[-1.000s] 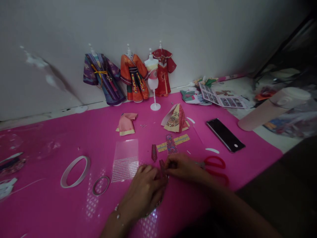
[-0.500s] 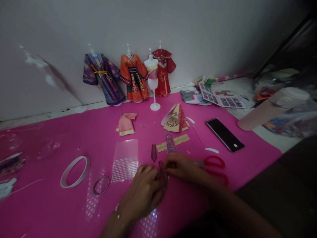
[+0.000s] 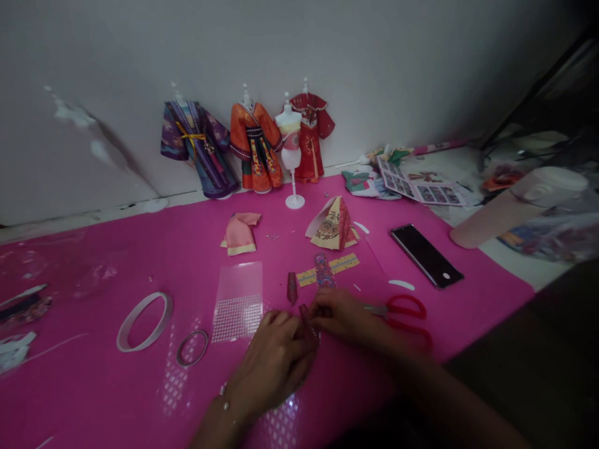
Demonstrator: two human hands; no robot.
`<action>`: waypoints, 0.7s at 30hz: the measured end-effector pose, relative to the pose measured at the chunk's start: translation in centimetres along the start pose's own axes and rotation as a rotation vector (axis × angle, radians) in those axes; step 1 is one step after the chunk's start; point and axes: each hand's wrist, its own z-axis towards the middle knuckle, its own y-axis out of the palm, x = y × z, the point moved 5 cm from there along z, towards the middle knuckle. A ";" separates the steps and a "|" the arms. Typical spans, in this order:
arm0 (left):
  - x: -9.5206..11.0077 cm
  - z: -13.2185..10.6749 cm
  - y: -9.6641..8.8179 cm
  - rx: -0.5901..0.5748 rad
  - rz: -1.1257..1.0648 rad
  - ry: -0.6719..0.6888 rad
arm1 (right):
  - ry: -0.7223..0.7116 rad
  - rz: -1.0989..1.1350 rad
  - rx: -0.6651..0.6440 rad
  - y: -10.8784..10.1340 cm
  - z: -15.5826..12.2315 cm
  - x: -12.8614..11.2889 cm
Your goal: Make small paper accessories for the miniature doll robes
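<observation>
Both my hands meet low on the pink mat (image 3: 116, 249). My left hand (image 3: 274, 362) and my right hand (image 3: 344, 315) pinch a small dark red patterned paper piece (image 3: 306, 317) between their fingertips, pressing it on the mat. Just beyond lie another small red folded piece (image 3: 292, 288) and a yellow strip crossed by a patterned strip (image 3: 327, 269). Red scissors (image 3: 402, 312) lie right beside my right hand. A clear dotted sticker sheet (image 3: 238, 301) lies left of my left hand.
Three paper robes, purple (image 3: 199, 148), orange (image 3: 255, 146) and red (image 3: 311, 134), stand along the wall with a white mannequin (image 3: 292, 156). A pink folded garment (image 3: 240, 233), a cream folded skirt (image 3: 333, 226), a phone (image 3: 425, 254), two tape rings (image 3: 144, 313), an instruction sheet (image 3: 421, 186) and a pink cup (image 3: 519, 202) lie around.
None beyond a slight shift of the camera; both hands stay pinched on the small red piece in the same spot.
</observation>
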 end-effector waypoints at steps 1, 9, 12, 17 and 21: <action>0.0 0.0 0.0 0.002 0.000 0.000 | 0.005 0.002 0.001 0.0 0.0 0.0; 0.2 -0.1 -0.2 0.009 0.003 0.006 | 0.054 0.037 0.056 0.2 0.0 0.3; 0.2 -0.1 -0.2 0.015 0.002 0.005 | 0.071 0.054 0.071 0.2 -0.1 0.5; 0.1 0.0 -0.4 0.065 -0.025 0.013 | 0.094 0.059 0.064 0.2 0.0 0.4; 0.2 -0.1 -0.4 0.081 -0.041 0.028 | 0.129 0.046 0.076 0.1 -0.1 0.1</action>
